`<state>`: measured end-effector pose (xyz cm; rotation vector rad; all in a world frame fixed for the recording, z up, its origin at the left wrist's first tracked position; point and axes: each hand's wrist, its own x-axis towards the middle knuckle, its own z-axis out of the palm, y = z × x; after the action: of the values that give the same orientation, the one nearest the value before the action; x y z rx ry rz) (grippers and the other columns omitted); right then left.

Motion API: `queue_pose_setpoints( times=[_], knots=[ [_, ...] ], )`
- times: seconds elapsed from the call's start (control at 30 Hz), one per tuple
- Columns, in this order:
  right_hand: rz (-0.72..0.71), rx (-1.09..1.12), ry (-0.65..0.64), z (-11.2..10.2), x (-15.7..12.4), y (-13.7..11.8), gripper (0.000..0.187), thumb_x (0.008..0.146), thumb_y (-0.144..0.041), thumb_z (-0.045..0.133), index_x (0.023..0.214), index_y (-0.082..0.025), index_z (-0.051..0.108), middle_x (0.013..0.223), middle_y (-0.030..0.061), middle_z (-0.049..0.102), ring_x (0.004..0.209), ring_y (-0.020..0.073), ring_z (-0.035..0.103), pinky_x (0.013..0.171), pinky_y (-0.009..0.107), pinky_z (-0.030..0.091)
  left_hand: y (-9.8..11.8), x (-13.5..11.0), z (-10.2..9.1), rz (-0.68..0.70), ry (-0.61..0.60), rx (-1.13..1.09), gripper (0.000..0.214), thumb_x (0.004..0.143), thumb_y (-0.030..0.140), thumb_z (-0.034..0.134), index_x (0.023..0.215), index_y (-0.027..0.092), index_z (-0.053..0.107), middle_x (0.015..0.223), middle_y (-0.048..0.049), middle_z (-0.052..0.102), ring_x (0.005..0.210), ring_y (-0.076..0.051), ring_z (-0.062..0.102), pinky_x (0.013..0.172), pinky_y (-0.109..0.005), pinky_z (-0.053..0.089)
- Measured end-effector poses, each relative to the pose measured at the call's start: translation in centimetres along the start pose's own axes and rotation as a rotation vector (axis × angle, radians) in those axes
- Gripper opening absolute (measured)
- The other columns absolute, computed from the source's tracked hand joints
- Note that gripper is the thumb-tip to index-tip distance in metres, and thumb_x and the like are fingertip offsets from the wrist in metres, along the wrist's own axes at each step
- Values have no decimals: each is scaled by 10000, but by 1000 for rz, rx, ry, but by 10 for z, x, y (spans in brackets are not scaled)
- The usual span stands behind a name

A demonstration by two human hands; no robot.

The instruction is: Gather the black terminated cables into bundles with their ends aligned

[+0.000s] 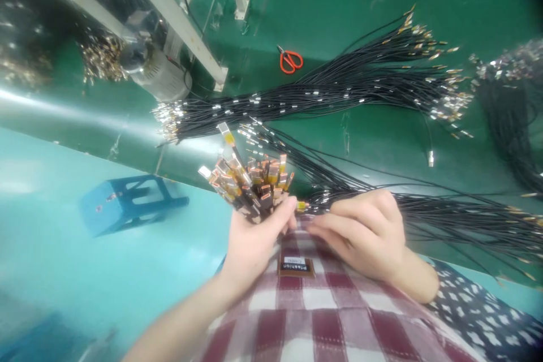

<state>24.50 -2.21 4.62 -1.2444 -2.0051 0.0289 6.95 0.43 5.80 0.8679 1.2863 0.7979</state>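
gripping a bundle of cables (250,181), the left hand (257,237) is closed firmly around it, thumb laid across the front, just above the checked apron (331,305). the bundle's flat metal ends, marked with yellow and copper colour, fan out above the fist. beside it, the right hand (367,232) is half closed, fingers curled and their tips drawn near each other; whether they pinch a cable cannot be told. a single cable end (302,206) with a yellow band shows between the two hands, next to the left thumb.

behind the right hand, a loose pile of black cables (449,212) spreads along the near side of the green table (382,138). farther back, a thick run of cables (297,93) lies across it, metal tips at both ends, and just beyond are scissors (283,55) with red handles. a grey motor (167,70) sits by white metal legs (178,17). on the floor (38,181) at left is a blue stool (104,212).
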Motion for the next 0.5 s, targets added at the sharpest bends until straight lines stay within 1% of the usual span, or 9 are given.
queue_pose_setpoints(
  times=[0.07, 0.2, 0.33, 0.43, 0.5],
  knots=[
    [35, -30, 23, 4, 2, -2, 111, 764, -289, 755, 838, -243, 688, 725, -6, 638, 669, 138, 515, 648, 304, 377, 1, 0, 1, -7, 8, 4, 297, 800, 283, 649, 541, 165, 562, 545, -5, 541, 551, -119, 476, 602, -276, 399],
    [53, -48, 37, 8, 10, -4, 91, 771, -284, 746, 839, -254, 694, 733, -3, 616, 676, 141, 498, 658, 309, 382, 4, 0, 3, -14, -4, 13, 299, 793, 292, 652, 538, 165, 561, 536, -3, 536, 555, -122, 495, 604, -269, 418],
    [33, -75, 43, 8, 16, -6, 67, 779, -249, 738, 821, -265, 688, 703, -17, 631, 663, 138, 489, 647, 312, 358, 7, 1, 6, -44, 11, -10, 285, 769, 259, 673, 533, 170, 539, 523, 11, 515, 541, -118, 486, 579, -266, 417],
    [-15, -90, 50, 8, 15, -6, 82, 786, -207, 724, 824, -256, 670, 702, -23, 647, 660, 139, 493, 645, 320, 335, 9, 2, 7, -47, 2, -26, 280, 774, 248, 670, 542, 169, 534, 529, 14, 511, 550, -116, 483, 586, -265, 414],
    [-21, -109, 34, 9, 14, -6, 61, 806, -206, 699, 821, -240, 651, 726, -17, 659, 670, 143, 501, 649, 329, 321, 9, 2, 7, -42, -11, -33, 286, 785, 251, 663, 545, 167, 532, 530, 14, 507, 550, -113, 478, 582, -265, 404]
  ],
)
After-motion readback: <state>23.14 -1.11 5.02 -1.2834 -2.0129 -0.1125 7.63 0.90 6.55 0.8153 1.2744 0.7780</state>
